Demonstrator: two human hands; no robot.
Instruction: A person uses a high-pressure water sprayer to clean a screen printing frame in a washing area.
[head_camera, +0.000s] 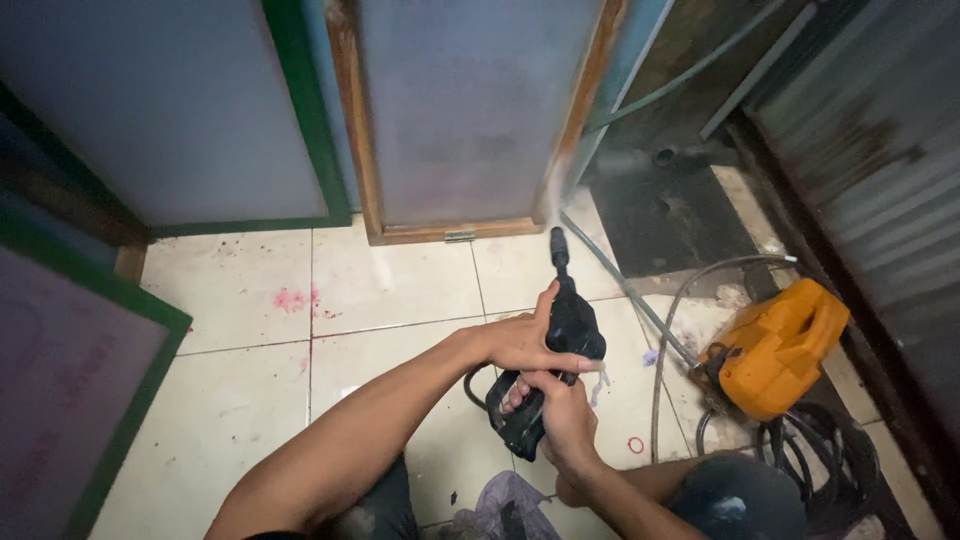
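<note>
On the tiled floor (400, 290) of a dim room, a person crouches and aims a black pressure-washer spray gun (548, 370) at a wood-framed mesh screen (470, 110) leaning against the wall. The left hand (525, 343) wraps over the top of the gun body; the right hand (565, 410) has its grip closed around the handle lower down, fingers at the trigger. A fine jet leaves the nozzle (558, 240) toward the frame's lower right corner. To the right sits the orange washer unit (775, 345) with its coiled black hose (800, 440). Green-framed screens (180, 120) stand to the left. Judging from this, the wet tiles could turn slippery, and the jet held so near might tear the mesh or spray back.
</note>
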